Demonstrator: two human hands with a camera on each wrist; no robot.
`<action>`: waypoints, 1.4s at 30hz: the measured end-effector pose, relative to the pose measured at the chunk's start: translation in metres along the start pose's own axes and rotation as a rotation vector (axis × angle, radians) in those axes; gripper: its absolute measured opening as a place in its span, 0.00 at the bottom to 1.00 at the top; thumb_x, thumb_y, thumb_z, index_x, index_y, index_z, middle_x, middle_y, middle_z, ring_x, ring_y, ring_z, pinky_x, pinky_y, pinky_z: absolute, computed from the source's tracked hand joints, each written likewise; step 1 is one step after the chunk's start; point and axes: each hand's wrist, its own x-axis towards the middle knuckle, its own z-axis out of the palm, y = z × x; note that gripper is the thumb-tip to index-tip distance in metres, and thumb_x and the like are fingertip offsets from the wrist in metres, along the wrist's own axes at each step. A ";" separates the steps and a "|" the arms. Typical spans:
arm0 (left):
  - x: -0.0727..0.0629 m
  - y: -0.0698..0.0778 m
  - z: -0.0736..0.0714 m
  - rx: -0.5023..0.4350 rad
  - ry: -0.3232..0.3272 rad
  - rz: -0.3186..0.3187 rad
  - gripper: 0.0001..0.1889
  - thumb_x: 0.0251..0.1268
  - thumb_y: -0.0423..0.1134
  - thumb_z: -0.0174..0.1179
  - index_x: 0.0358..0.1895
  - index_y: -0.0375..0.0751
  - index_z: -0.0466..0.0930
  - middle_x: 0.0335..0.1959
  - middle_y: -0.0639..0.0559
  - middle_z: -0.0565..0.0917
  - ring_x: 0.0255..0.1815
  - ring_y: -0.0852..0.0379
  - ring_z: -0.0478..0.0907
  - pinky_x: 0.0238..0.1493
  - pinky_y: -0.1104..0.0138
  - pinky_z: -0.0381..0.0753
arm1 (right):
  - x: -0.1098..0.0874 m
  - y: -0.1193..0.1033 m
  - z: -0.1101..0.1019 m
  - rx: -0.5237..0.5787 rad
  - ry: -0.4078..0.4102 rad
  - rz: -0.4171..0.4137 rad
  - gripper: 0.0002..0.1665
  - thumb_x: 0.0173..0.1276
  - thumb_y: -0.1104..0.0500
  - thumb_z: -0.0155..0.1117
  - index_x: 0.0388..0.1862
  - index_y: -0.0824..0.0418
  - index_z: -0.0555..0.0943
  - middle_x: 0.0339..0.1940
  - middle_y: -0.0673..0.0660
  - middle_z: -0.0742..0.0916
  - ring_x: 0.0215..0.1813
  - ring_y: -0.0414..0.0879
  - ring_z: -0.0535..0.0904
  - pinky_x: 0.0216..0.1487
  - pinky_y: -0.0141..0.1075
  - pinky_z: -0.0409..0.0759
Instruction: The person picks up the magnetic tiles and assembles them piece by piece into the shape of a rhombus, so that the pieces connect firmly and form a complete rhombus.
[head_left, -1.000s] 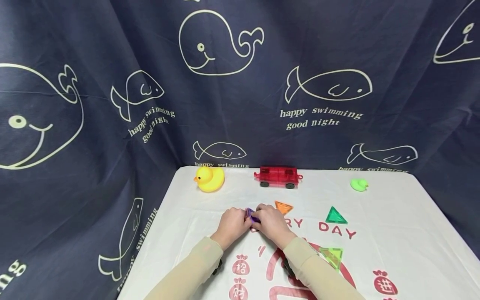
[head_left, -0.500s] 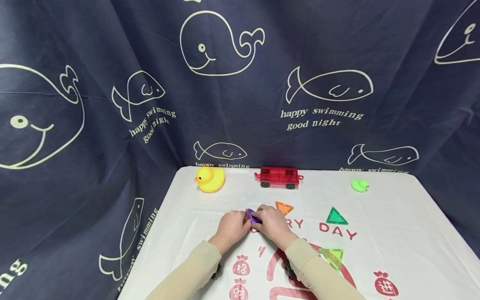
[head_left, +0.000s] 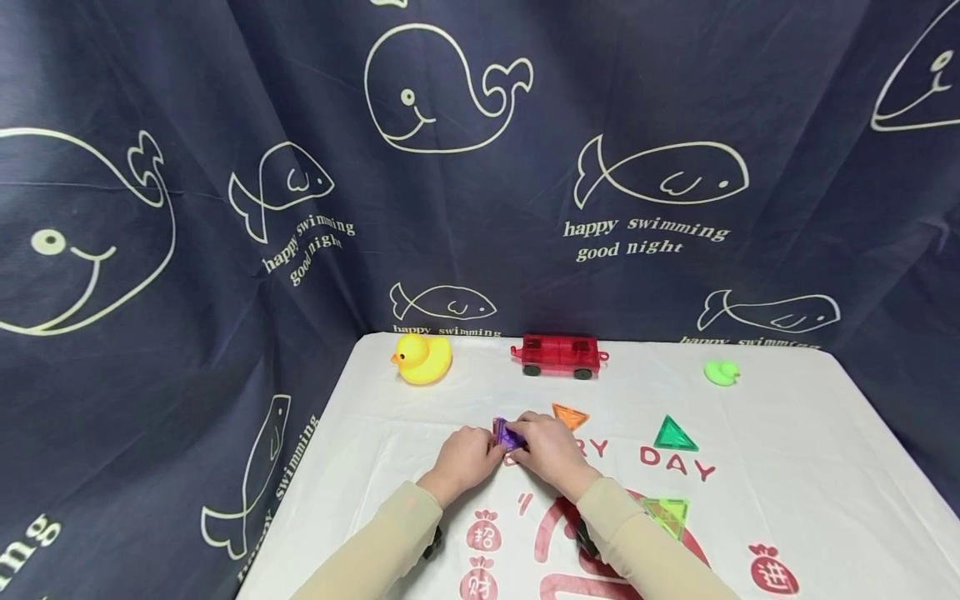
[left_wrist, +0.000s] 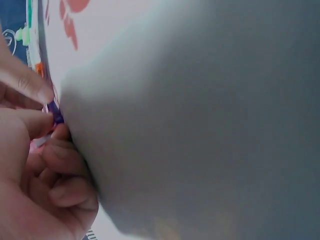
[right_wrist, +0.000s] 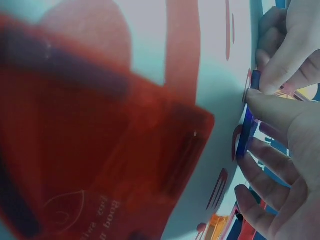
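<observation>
Fingers (right_wrist: 275,107) of L hand (head_left: 465,458) & R hand (head_left: 552,448) are pinched round purple tile (head_left: 506,435), more exposed vs. b4; prob. being turned.

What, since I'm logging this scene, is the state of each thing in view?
Left hand: pinches purple piece
Right hand: holds purple piece
Purple piece: held, partly covered
Orange tile: flat
Dark-green tile: flat
Lime tile: flat
Cart: upright on wheels
Yellow duck: upright
Green duck: upright
Red panel: angle unclear
Curtain: hanging
</observation>
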 end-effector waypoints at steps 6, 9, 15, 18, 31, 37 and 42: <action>0.002 -0.004 -0.005 -0.048 -0.080 0.026 0.19 0.71 0.43 0.66 0.20 0.49 0.72 0.15 0.60 0.70 0.17 0.61 0.66 0.24 0.65 0.67 | -0.004 0.002 -0.002 0.022 -0.016 0.003 0.30 0.59 0.55 0.83 0.59 0.61 0.86 0.48 0.57 0.89 0.51 0.55 0.85 0.56 0.51 0.80; 0.002 -0.004 -0.006 -0.065 -0.102 0.025 0.19 0.72 0.42 0.65 0.20 0.49 0.71 0.14 0.60 0.69 0.17 0.62 0.65 0.24 0.65 0.66 | -0.006 0.003 -0.006 0.041 -0.051 0.005 0.31 0.61 0.52 0.82 0.62 0.60 0.85 0.51 0.57 0.88 0.54 0.55 0.84 0.59 0.51 0.79; 0.002 -0.005 -0.006 -0.078 -0.111 0.016 0.20 0.72 0.42 0.65 0.20 0.50 0.71 0.14 0.61 0.68 0.17 0.62 0.64 0.24 0.66 0.65 | -0.011 0.009 -0.014 0.099 -0.118 -0.020 0.30 0.68 0.53 0.76 0.66 0.61 0.82 0.56 0.58 0.86 0.57 0.53 0.83 0.61 0.51 0.78; 0.001 -0.006 -0.006 -0.082 -0.116 0.005 0.20 0.72 0.42 0.65 0.20 0.50 0.71 0.14 0.61 0.67 0.17 0.62 0.64 0.24 0.66 0.64 | -0.013 0.013 -0.019 0.138 -0.140 -0.049 0.28 0.69 0.57 0.74 0.67 0.61 0.81 0.57 0.58 0.86 0.54 0.51 0.82 0.59 0.50 0.79; -0.002 0.000 -0.008 -0.084 -0.124 -0.028 0.20 0.73 0.42 0.64 0.20 0.49 0.70 0.15 0.59 0.67 0.18 0.61 0.63 0.26 0.65 0.65 | -0.014 0.047 -0.039 0.048 -0.012 -0.040 0.24 0.65 0.60 0.76 0.60 0.62 0.85 0.54 0.57 0.87 0.56 0.53 0.83 0.60 0.52 0.79; -0.002 0.001 -0.008 -0.087 -0.124 -0.037 0.20 0.72 0.42 0.65 0.20 0.48 0.70 0.15 0.59 0.67 0.18 0.61 0.63 0.26 0.65 0.64 | -0.016 0.066 -0.044 0.034 -0.033 0.018 0.28 0.63 0.58 0.79 0.60 0.65 0.85 0.53 0.59 0.86 0.56 0.55 0.81 0.59 0.53 0.79; -0.002 0.001 -0.008 -0.080 -0.123 -0.045 0.20 0.73 0.42 0.65 0.20 0.48 0.70 0.15 0.59 0.67 0.18 0.61 0.63 0.26 0.65 0.65 | -0.020 0.079 -0.045 0.026 -0.090 0.058 0.31 0.63 0.57 0.80 0.64 0.64 0.83 0.56 0.60 0.85 0.58 0.56 0.80 0.61 0.54 0.79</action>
